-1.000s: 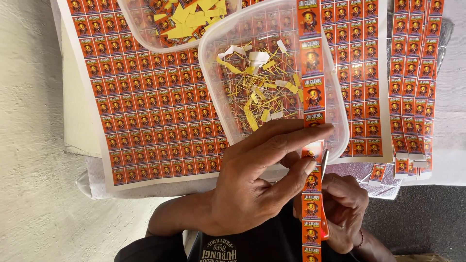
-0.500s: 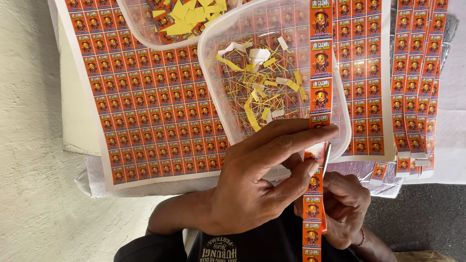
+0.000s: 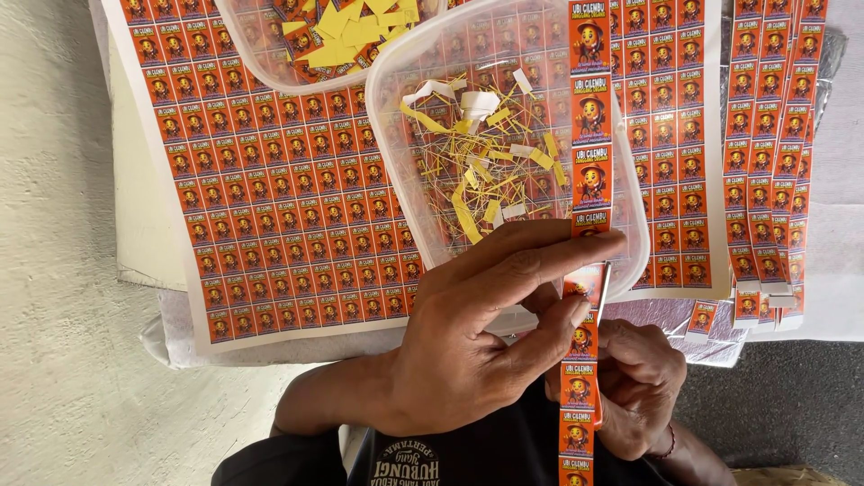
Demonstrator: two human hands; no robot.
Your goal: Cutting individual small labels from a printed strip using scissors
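A large printed sheet (image 3: 270, 207) of small orange labels in rows covers the work surface from nine o'clock across to the centre. More sheets (image 3: 670, 117) lie beneath and to the right, and narrow cut columns of labels (image 3: 774, 162) run top to bottom at three o'clock.

On the sheets, at twelve o'clock, sits a clear plastic tub (image 3: 396, 180) holding thin yellow and white paper trimmings (image 3: 486, 171). A second clear tub (image 3: 261, 67) at eleven o'clock holds wider yellow scraps (image 3: 355, 22).

One long strip of labels (image 3: 589, 135), a single column wide, runs with its long axis from twelve o'clock to six o'clock, crossing over the right side of the first tub and continuing down to the bottom edge between the two hands. Its ends point straight up and down in view.

The left hand (image 3: 477, 351), at six o'clock, pinches the strip near its middle: the forefinger lies stretched across the front of it and the thumb presses from below. The right hand (image 3: 643, 387), at five o'clock, is curled closed around a small tool; a thin metal blade (image 3: 601, 292) shows at the strip's right edge, though what kind of tool cannot be told.
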